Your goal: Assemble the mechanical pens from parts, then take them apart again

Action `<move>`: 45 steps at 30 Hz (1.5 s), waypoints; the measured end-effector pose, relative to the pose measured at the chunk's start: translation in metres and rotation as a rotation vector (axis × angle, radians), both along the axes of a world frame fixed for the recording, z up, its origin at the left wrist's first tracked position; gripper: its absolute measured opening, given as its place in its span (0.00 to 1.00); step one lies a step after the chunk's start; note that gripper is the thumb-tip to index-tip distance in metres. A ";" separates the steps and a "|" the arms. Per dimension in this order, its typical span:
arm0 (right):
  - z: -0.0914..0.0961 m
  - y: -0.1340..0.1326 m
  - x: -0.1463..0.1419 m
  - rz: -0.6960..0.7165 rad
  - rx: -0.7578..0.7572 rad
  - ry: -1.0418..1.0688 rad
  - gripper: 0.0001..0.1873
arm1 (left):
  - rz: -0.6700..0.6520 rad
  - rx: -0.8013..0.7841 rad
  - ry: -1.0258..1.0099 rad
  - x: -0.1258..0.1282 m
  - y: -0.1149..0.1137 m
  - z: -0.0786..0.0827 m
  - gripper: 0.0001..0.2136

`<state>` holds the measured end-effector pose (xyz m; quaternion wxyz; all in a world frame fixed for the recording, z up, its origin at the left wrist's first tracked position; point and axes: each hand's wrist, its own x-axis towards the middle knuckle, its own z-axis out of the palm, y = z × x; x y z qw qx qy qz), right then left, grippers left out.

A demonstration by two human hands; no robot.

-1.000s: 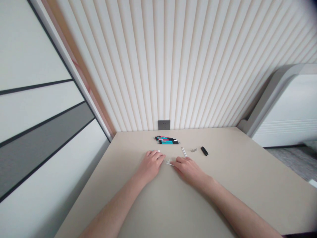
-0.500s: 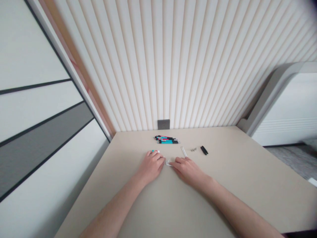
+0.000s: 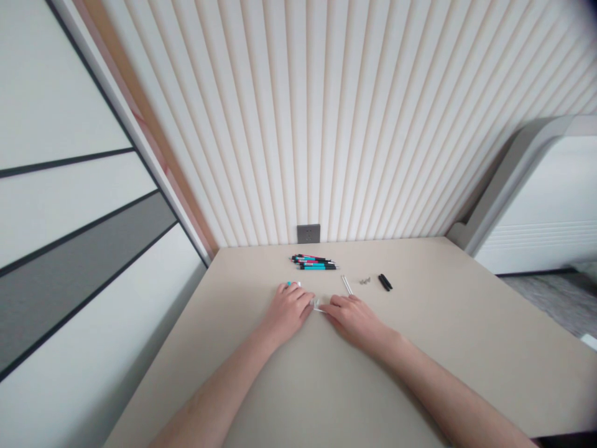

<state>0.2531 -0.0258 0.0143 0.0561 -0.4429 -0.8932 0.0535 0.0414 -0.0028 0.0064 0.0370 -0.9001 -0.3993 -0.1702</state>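
My right hand [image 3: 347, 314] pinches a thin white pen refill [image 3: 319, 310] low over the table, its free end pointing left. My left hand [image 3: 289, 312] is closed, with thumb and index fingertips close to that end. Between the fingertips is a small silvery piece [image 3: 316, 302], too small to make out. Beyond the left fingers, small teal and white parts [image 3: 290, 284] show in part; the hand hides the rest. Two more white refills [image 3: 347, 285] lie just past my right fingers.
A pile of pens [image 3: 313, 262] in teal, red and black lies towards the back of the beige table [image 3: 420, 348]. Right of the refills are several small metallic pieces [image 3: 364, 281] and black pen parts [image 3: 385, 282]. A dark socket [image 3: 308, 234] is on the ribbed wall behind.
My left hand has shifted very slightly right, its fingertips nearer the end of the refill. My right hand stays almost still.
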 end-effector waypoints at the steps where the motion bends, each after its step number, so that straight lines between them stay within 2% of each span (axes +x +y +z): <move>1: 0.000 0.000 0.000 0.001 0.000 0.001 0.17 | 0.013 0.007 -0.010 0.000 0.000 -0.001 0.08; 18: -0.003 0.001 0.001 0.001 0.011 0.007 0.16 | -0.027 -0.058 0.002 -0.004 0.004 -0.010 0.09; 29: -0.004 0.001 0.002 0.011 0.027 0.001 0.17 | -0.009 -0.037 0.011 -0.003 -0.004 0.004 0.08; 39: -0.005 0.002 0.000 0.004 0.043 -0.028 0.15 | -0.045 -0.038 0.032 -0.003 -0.006 0.004 0.08; 45: -0.006 0.004 0.000 0.017 0.063 -0.041 0.21 | -0.022 -0.058 0.006 -0.001 -0.004 0.001 0.06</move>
